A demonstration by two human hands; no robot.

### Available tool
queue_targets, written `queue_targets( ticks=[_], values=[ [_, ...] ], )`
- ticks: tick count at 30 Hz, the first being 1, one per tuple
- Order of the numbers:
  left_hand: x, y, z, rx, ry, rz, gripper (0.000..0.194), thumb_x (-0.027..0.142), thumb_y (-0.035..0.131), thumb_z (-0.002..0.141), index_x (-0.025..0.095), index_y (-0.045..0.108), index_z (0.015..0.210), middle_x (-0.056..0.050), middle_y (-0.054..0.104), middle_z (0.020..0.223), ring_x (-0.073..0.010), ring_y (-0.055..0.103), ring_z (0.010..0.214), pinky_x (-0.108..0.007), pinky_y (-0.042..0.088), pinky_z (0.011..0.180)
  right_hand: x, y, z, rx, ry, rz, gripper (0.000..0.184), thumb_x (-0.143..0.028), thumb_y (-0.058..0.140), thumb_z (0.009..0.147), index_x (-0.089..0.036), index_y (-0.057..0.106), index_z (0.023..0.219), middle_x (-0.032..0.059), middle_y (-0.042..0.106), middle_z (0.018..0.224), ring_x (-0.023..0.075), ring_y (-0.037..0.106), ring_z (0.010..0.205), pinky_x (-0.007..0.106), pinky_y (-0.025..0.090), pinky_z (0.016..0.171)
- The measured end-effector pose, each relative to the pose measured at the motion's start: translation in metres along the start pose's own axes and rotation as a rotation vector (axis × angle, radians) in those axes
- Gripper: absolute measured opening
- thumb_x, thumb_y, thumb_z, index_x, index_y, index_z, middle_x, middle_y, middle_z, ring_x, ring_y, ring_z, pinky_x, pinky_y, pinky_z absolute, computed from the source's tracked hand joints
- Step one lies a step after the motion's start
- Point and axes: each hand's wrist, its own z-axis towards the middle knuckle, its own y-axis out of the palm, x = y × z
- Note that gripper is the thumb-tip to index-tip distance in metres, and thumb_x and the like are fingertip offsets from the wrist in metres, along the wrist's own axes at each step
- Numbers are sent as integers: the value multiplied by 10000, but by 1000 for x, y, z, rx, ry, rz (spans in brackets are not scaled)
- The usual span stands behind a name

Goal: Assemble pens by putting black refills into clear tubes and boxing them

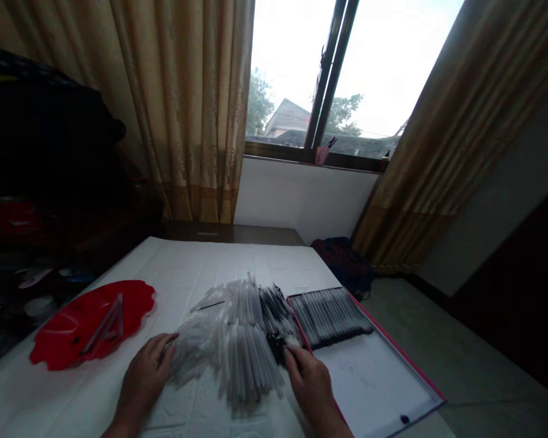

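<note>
A heap of slim translucent tubes (249, 359) lies on the white table, with cloudy clear pieces (194, 340) spread on its left side. Black slender pieces (276, 310) rest against its right side. My left hand (148, 368) is at the left edge of the heap, fingers curled together; what is in them is too small to name. At the right edge, my right hand (310, 380) pinches thumb and finger together beside small black parts (276, 345). Whatever it holds is hidden. A red-rimmed shallow tray (369, 389) holds a row of tubes with black ends (333, 316).
On the left of the table (223, 258) sits a red wavy-edged plate (68, 313) with a few clear strips in it. Dark cluttered shelving stands beyond it. Behind are a window, curtains and a pink cup (321, 154) on the sill. Dark cloth (344, 261) lies past the table's right corner.
</note>
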Motion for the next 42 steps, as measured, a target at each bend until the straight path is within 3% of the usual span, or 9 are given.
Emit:
queue_targets(
  ticks=[3,8,13,18,26,32,37,42],
  values=[
    [-3,2,0,-3,8,29,347,421,405,834,236,682,928,-34,715,940,-210,682,893,-315,525,833,25,-27,7,15,75,-113,318,-351,430,885,-217,715,931,74,751,885,210,707,785,236,497,672],
    [-3,2,2,-16,19,73,356,403,399,828,221,684,940,-49,717,947,-219,683,898,-328,525,833,45,-59,29,-113,158,-399,271,-256,489,844,-238,688,1027,54,706,1021,197,681,855,240,484,686],
    [-1,-1,2,-15,33,74,333,398,415,822,230,683,926,-34,723,932,-213,686,885,-311,530,818,44,-65,41,-301,81,-556,328,-207,594,781,-285,656,1094,40,648,1070,186,637,925,224,450,693],
    [-1,-1,2,5,32,94,327,403,412,827,245,685,916,-27,726,919,-204,690,875,-301,532,809,45,-63,46,-359,35,-574,337,-170,597,771,-315,674,1065,27,644,1031,184,637,910,225,432,681],
    [-2,-1,3,-18,21,109,338,408,410,825,242,685,932,-32,722,937,-206,687,887,-301,531,805,52,-59,50,-333,101,-515,363,-189,600,757,-286,659,1101,30,648,1015,184,635,911,224,421,687],
    [-2,1,1,8,24,82,337,417,411,823,239,679,923,-33,718,923,-206,686,859,-305,527,811,54,-59,50,-309,10,-550,242,-252,565,832,-265,686,1040,32,664,976,178,657,837,224,429,645],
    [-2,2,1,9,23,81,340,415,409,823,239,679,930,-35,716,917,-209,687,868,-305,530,795,62,-56,45,-165,-45,-394,283,-277,460,886,-243,698,1036,62,725,967,196,682,843,240,466,688],
    [-1,1,2,29,30,64,338,400,403,818,233,680,915,-37,719,912,-212,691,850,-306,533,800,64,-51,45,-2,61,-252,359,-309,399,867,-199,701,1025,87,746,967,228,702,855,281,499,733]
  ],
)
